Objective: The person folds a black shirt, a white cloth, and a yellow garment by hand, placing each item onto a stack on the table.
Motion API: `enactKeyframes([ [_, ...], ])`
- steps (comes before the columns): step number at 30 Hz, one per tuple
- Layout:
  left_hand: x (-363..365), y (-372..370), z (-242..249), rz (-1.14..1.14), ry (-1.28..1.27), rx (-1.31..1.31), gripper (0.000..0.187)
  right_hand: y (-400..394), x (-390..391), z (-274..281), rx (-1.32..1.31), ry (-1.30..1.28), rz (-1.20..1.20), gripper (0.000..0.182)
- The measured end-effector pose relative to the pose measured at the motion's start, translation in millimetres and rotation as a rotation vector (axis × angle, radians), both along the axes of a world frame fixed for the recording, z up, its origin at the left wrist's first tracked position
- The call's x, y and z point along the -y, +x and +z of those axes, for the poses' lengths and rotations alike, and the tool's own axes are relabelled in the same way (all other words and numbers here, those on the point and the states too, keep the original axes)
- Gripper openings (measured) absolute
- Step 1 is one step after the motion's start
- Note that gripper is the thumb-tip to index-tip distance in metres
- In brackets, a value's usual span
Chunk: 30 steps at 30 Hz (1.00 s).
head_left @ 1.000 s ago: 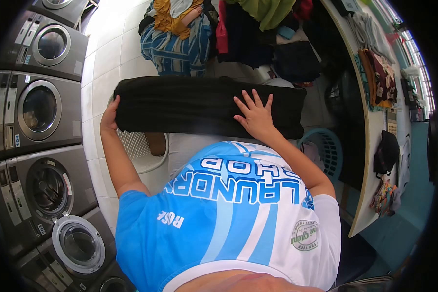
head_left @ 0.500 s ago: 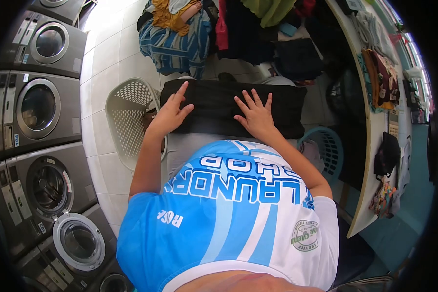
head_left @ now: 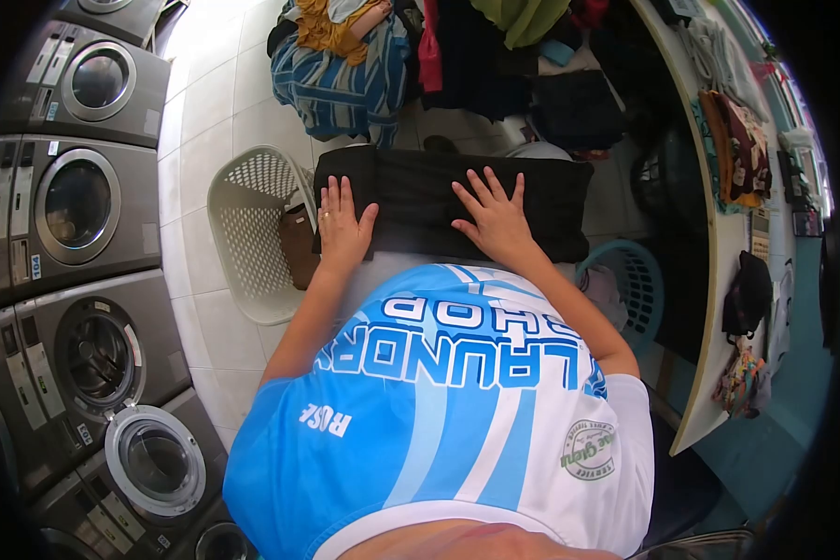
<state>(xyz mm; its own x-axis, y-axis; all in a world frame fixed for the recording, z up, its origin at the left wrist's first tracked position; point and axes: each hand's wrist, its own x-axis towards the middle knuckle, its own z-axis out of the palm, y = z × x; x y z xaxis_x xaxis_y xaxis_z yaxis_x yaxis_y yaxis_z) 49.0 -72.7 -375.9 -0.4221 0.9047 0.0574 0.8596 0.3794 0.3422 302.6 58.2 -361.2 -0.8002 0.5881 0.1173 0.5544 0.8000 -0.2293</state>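
A folded black garment (head_left: 420, 201) lies across my lap as a wide, flat strip. My left hand (head_left: 343, 227) rests flat near its left end, fingers stretched forward and the thumb apart; a ring shows on one finger. Toward the right part of the cloth, my right hand (head_left: 497, 219) lies palm down with its fingers spread. Neither hand grips the fabric.
A whitish plastic basket (head_left: 243, 224) with a brown item inside stands at my left, and a blue basket (head_left: 649, 280) at my right. Washing machines (head_left: 79, 201) line the left side. Clothes (head_left: 364, 84) are piled ahead; a table (head_left: 709, 308) holding clothes runs along the right.
My left hand has turned from a raised, angled pose to lying flat, and has come slightly back toward my body. My right hand stays at nearly the same place on the garment.
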Motion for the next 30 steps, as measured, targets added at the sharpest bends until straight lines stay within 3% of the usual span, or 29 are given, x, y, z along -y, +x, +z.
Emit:
enactKeyframes([
  [4,-0.4,-16.8,-3.0,-0.038,0.093,0.231,0.056,2.0,0.2,5.3,-0.026,0.003,0.015,0.057],
  [5,0.1,-27.2,1.4,-0.021,0.189,0.343,0.04,2.8,1.4,8.5,-0.045,0.001,0.013,0.057],
  [7,8.0,-58.8,-15.8,0.193,0.434,0.576,0.032,6.2,5.1,20.7,-0.148,-0.002,0.02,0.054],
  [9,24.6,-73.4,-24.2,0.37,0.341,0.309,0.036,13.3,9.7,26.8,-0.222,0.017,0.023,0.053],
  [10,31.0,-79.0,-31.5,0.433,0.28,0.561,0.037,15.8,11.7,28.2,-0.222,0.03,0.0,0.05],
  [13,51.3,-74.5,-37.9,0.51,0.156,0.979,0.034,22.8,10.8,8.1,-0.068,-0.015,-0.127,0.05],
  [16,52.1,-63.9,-16.8,0.62,0.275,1.042,0.032,22.5,10.1,4.8,-0.064,0.017,-0.118,0.05],
  [20,46.7,-60.2,29.7,0.625,0.46,0.9,0.035,23.3,10.3,3.2,-0.046,0.004,-0.135,0.051],
  [23,62.4,-79.5,16.9,0.486,0.491,0.791,0.032,22.8,10.8,5.9,-0.056,0.0,-0.169,0.053],
  [26,81.3,-98.6,-23.7,0.306,0.089,0.767,0.027,23.6,10.9,5.5,-0.083,0.0,-0.198,0.055],
  [29,71.1,-83.9,-31.2,0.62,0.103,1.352,0.03,24.2,11.3,2.8,-0.038,-0.008,-0.189,0.056],
  [30,68.5,-82.6,-30.0,0.626,0.101,1.407,0.031,24.1,11.3,1.3,0.007,-0.022,-0.188,0.056],
])
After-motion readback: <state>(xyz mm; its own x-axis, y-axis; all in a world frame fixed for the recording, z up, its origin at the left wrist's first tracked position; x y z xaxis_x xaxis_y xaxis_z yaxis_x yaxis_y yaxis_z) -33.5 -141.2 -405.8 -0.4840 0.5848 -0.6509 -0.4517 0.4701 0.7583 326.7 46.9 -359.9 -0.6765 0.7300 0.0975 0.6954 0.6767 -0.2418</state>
